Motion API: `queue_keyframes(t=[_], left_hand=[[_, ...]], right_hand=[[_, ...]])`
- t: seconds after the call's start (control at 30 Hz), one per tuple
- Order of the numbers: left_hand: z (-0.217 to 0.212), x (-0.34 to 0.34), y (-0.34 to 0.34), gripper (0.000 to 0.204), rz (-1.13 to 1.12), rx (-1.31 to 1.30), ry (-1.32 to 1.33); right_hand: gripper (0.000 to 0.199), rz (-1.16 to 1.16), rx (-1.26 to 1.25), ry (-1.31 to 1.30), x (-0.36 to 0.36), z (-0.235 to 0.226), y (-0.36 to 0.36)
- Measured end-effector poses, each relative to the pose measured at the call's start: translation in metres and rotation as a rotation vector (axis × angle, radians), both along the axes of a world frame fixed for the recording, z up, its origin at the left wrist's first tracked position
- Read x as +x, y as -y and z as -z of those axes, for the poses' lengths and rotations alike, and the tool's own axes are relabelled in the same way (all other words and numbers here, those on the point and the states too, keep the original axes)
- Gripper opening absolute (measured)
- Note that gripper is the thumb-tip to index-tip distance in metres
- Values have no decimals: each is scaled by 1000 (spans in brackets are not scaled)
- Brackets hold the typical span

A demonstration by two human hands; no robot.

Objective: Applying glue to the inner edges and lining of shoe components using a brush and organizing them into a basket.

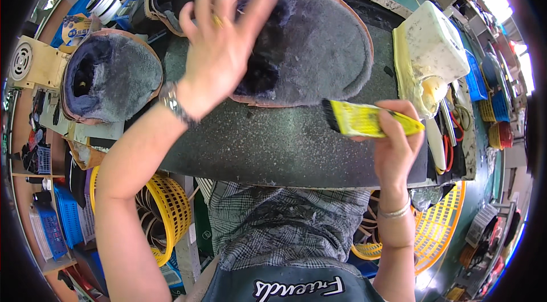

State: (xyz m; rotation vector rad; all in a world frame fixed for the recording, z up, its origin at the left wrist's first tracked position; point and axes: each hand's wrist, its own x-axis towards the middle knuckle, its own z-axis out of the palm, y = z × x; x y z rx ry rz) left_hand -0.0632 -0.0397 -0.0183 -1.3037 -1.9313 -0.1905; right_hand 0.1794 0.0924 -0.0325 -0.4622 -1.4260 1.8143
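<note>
My right hand [396,134] grips a flat yellow glue brush [364,118] with dark bristles pointing left, held above the dark work board [285,148]. My left hand [219,54] is raised with its fingers spread, holding nothing and slightly blurred. Behind and beside it lies a large rounded piece of grey plush material [319,45] with a pinkish-tan edge and darker patches on its left part. My left hand covers some of that side, so I cannot tell whether it touches the piece. A similar, smaller plush piece [128,71] sits at the left.
A white plastic container [436,40] smeared with yellowish residue stands at the right. Red-handled scissors [449,156] lie near it. More dark, tan-edged pieces [168,0] crowd the back left. Yellow baskets [171,205] [441,228] stand below the board on both sides.
</note>
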Motion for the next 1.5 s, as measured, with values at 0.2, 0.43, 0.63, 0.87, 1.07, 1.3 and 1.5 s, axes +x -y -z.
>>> queue_keyframes(t=[0.2, 0.43, 0.63, 0.87, 1.07, 1.3, 1.5], left_hand=[[-52, -56, -58, 47, 296, 93, 458], [-74, -126, -130, 23, -219, -130, 85], [-31, -161, -77, 65, -366, -76, 0], [-63, -157, 147, 69, -939, -6, -67], [-63, -163, 238, 29, -911, 31, 110], [-76, -60, 99, 40, 119, 206, 340], [-7, 20, 5, 66, 164, -67, 135]], right_hand=[[15, 273, 97, -40, 55, -13, -35], [19, 366, 62, -157, 89, -10, -52], [18, 392, -1, -82, 100, 2, -63], [19, 396, -9, -87, 97, 7, -70], [19, 333, 17, -84, 88, 5, -71], [20, 692, 655, 543, 68, -20, -124], [13, 472, 675, 687, 56, -11, -163]])
